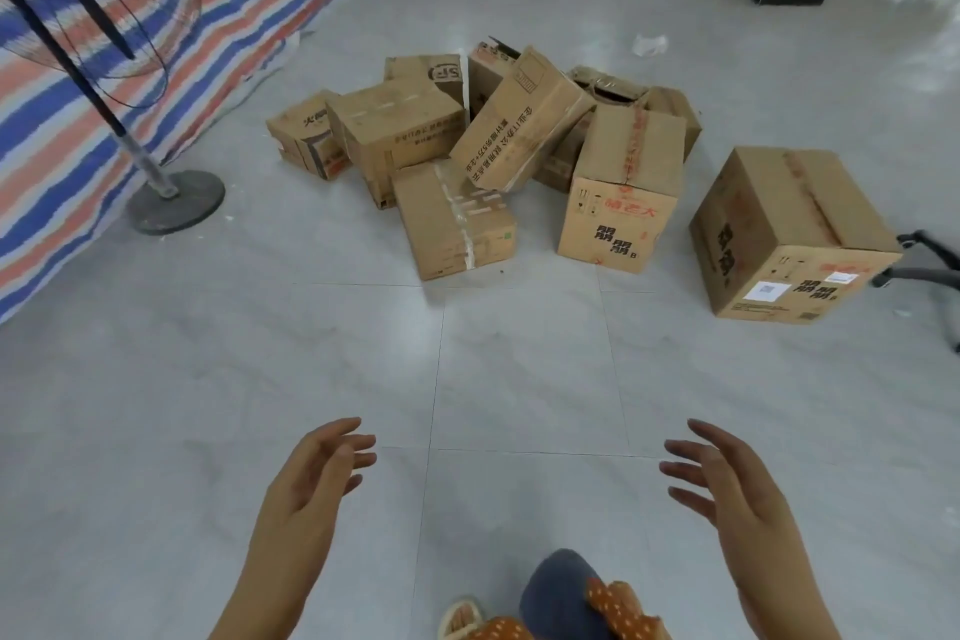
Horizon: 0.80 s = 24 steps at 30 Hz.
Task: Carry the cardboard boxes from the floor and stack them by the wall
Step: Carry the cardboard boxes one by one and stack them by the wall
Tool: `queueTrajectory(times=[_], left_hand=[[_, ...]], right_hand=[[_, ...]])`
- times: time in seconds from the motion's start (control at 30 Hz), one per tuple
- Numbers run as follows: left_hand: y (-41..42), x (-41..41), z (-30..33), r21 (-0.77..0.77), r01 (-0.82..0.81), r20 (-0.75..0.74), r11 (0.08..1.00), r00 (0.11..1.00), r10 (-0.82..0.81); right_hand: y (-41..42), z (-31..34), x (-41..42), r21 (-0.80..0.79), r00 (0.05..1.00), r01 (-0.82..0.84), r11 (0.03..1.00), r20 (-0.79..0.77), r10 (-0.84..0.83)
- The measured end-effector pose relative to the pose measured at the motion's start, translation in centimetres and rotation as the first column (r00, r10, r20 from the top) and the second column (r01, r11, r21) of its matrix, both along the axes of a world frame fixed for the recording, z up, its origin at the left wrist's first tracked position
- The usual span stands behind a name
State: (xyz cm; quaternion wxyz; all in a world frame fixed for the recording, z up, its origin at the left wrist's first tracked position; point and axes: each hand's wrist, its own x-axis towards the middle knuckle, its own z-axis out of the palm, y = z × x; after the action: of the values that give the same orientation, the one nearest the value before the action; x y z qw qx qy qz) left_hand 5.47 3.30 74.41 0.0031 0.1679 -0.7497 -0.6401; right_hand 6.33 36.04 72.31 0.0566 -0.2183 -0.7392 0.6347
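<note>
My left hand and right hand hang out in front of me, fingers loosely spread, holding nothing. The cardboard boxes lie jumbled on the tiled floor ahead — one large box sits apart to the right, a pedestal fan to the left.

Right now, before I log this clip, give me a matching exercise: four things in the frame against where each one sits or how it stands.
Things:
1. pedestal fan
2. lone cardboard box
3. tilted long box
4. left hand

Places or states:
A. leaning on top of the pile
B. open, holding nothing
C. apart from the pile, on its right
D. beside the striped tarp

Pairs: 1-D, 2-C, 3-A, 4-B
</note>
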Motion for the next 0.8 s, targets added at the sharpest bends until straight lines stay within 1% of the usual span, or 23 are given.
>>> queueTrajectory(times=[0.17,0.33,0.43,0.57,0.67,0.8], left_hand=[[0.9,-9.9,-1.3,-0.024,-0.012,0.057,1.000,0.998,0.014],[4.5,-22.3,-2.4,-0.030,-0.088,0.040,0.996,0.995,0.089],[7.9,-29.9,-2.0,-0.006,-0.123,0.024,0.992,0.992,0.123],[11.5,-39.9,-0.8,0.005,-0.100,0.005,0.995,0.995,0.100],[13.0,-45.7,-0.7,0.009,-0.102,0.017,0.995,0.995,0.102],[13.2,-52.9,-1.7,0.000,-0.133,0.041,0.991,0.990,0.133]], right_hand=[[2.0,-2.2,-9.0,-0.026,0.997,0.037,0.999,0.073,-0.035],[6.0,-3.6,-22.7,-0.022,0.997,0.030,0.999,0.074,-0.028],[9.1,-2.3,-32.5,0.022,0.999,-0.019,1.000,0.035,0.018],[11.9,0.7,-44.6,0.086,0.995,-0.099,0.991,-0.022,0.101],[13.1,1.7,-51.5,0.100,0.989,-0.142,0.985,-0.025,0.145],[13.4,1.0,-59.0,0.095,0.988,-0.154,0.984,0.000,0.154]])
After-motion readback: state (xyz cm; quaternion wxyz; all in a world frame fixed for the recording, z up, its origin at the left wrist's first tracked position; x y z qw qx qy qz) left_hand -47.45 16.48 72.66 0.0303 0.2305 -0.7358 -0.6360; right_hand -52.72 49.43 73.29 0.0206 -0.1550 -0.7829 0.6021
